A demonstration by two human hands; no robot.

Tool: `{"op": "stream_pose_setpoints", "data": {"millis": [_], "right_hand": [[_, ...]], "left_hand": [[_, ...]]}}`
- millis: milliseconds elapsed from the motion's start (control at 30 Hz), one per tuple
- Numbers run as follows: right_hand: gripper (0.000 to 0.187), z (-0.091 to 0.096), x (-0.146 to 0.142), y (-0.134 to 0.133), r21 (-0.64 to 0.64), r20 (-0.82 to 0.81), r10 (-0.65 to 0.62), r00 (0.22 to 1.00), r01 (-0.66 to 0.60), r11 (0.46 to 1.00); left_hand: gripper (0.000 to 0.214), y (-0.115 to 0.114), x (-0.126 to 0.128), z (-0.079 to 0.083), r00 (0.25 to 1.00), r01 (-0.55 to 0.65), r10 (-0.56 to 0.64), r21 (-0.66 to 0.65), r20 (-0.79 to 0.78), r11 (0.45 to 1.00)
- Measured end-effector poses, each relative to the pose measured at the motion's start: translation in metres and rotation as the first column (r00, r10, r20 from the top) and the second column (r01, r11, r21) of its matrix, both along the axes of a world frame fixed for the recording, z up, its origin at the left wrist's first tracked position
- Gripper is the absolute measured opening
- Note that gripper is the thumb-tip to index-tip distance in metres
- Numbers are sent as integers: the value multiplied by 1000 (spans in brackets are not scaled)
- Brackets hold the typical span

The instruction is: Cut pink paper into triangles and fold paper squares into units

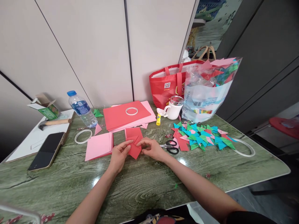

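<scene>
Both my hands meet over a small folded red paper (pixel 135 150) on the green table (pixel 140 186). My left hand (pixel 119 153) pinches its left edge, thumb on top. My right hand (pixel 151 148) pinches the right edge with fingers closed on the fold. Just behind the paper lies a small stack of red squares (pixel 133 132). A stack of pink squares (pixel 99 145) sits to the left of my left hand.
Black-handled scissors (pixel 170 147) lie right of my right hand, beside a heap of folded coloured triangles (pixel 201 137). Behind are large red and pink sheets (pixel 127 115), a glue stick (pixel 158 119), a white mug (pixel 174 107), a water bottle (pixel 81 109), a phone (pixel 48 150), tape rings (pixel 83 136) and bags (pixel 205 90).
</scene>
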State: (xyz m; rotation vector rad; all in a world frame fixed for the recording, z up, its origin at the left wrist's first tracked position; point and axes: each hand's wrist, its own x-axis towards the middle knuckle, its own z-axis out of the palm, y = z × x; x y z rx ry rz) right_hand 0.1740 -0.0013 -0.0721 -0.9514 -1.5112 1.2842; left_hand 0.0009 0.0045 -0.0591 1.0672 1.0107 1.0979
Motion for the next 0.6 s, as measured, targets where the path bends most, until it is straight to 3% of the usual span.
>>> {"op": "stream_pose_setpoints", "data": {"millis": [233,400,600], "right_hand": [[22,8,7,-1,112,99,33,995,-44,993],[32,13,11,1,95,101,90,991,-100,990],[26,6,13,4,140,127,104,986,-122,983]], "left_hand": [[42,-3,1,7,991,124,-120,-64,60,990],[43,-3,1,3,994,108,-106,-54,40,993],[43,-2,1,0,995,93,-91,-60,42,994]]}}
